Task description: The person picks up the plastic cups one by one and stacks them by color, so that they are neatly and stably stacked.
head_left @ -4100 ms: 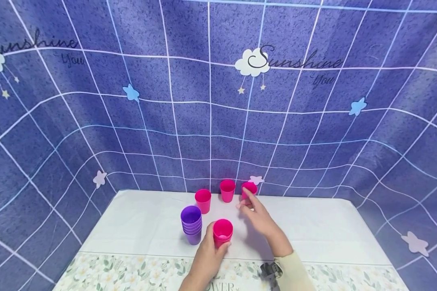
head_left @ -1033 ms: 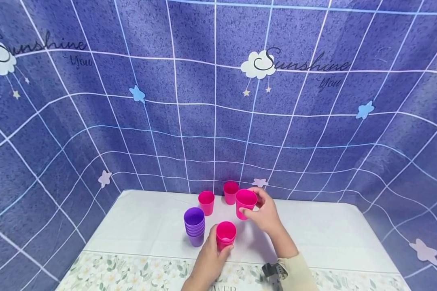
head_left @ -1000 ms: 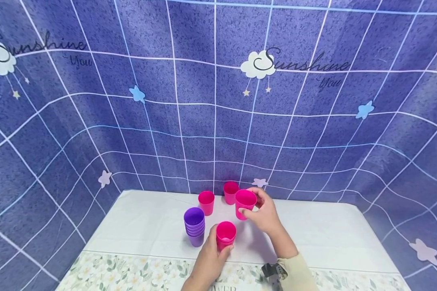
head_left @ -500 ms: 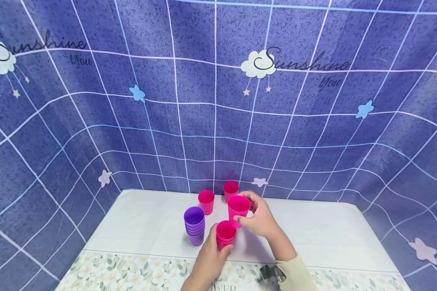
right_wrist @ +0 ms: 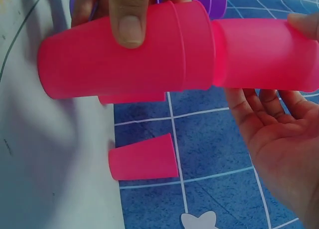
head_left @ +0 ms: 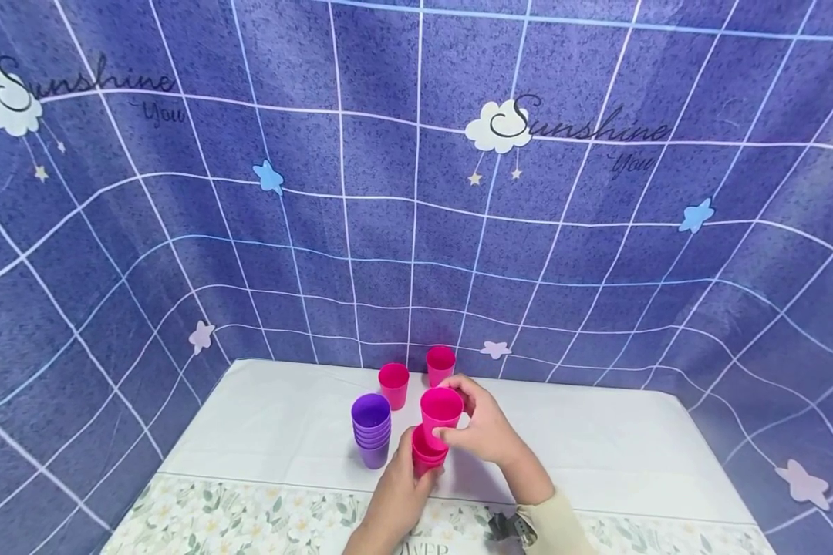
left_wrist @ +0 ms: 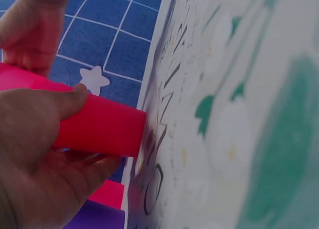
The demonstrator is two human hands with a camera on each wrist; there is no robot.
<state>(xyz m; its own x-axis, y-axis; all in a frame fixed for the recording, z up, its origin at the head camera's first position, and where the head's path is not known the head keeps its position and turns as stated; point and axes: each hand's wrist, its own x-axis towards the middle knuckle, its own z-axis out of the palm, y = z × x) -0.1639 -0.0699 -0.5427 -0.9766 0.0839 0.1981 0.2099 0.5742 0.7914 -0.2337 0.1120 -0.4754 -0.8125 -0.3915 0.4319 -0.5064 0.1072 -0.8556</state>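
Observation:
My left hand (head_left: 399, 493) grips a short stack of pink cups (head_left: 428, 461) that stands upright on the table. In my right hand (head_left: 484, 428) is another pink cup (head_left: 441, 405), pinched between thumb and fingers. In the right wrist view, the held cup (right_wrist: 264, 54) has its base at the mouth of the stack (right_wrist: 114, 57), partly inside it. My left thumb (right_wrist: 130, 27) lies along the stack's side. Behind the hands stand two single pink cups, a left one (head_left: 393, 387) and a farther one (head_left: 440, 365), partly covered by my right hand.
A stack of several purple cups (head_left: 371, 432) stands just left of my left hand. The white table (head_left: 284, 424) has a floral strip (head_left: 236, 512) along its front. Blue gridded cloth (head_left: 361, 231) rises behind and at both sides.
My right hand took the rightmost pink cup from the back, carried it left and toward me, and lowered it into the stack's mouth. My left hand keeps its hold on the stack.

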